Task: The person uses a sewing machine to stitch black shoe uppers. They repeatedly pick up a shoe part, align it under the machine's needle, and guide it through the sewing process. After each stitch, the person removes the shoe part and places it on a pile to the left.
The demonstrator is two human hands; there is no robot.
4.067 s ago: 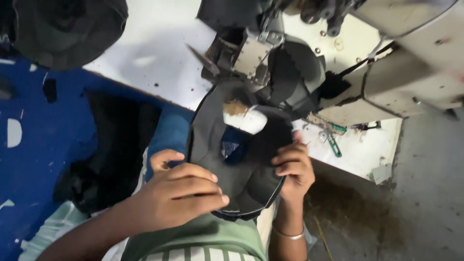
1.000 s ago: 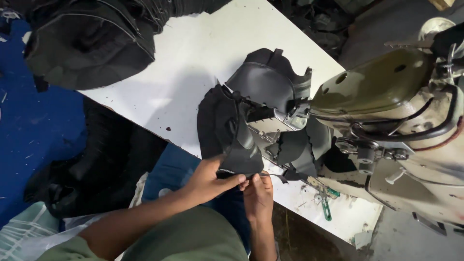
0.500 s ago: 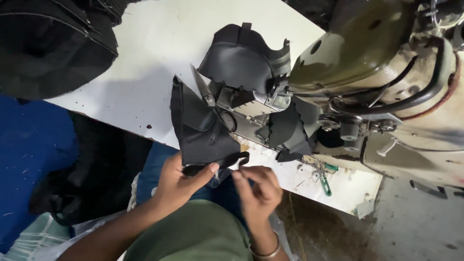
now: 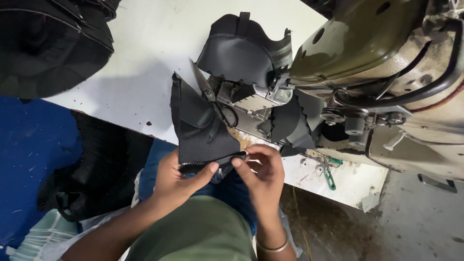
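Here, left hand [image 4: 176, 181] and right hand [image 4: 261, 169] fingers pinched shut on black fabric piece [image 4: 200, 133]

The light is soft and even, brightest on the white worktop [image 4: 145, 58] above and to the left of the fingers [image 4: 211, 167], where it nears washout. The black fabric piece [image 4: 200, 135] just above the fingers loses most of its detail in shade. A faint sheen lies on the sewing machine [image 4: 386, 63] up to their right. Hands and fabric look sharp; the bottom corners are dimmer and slightly soft.
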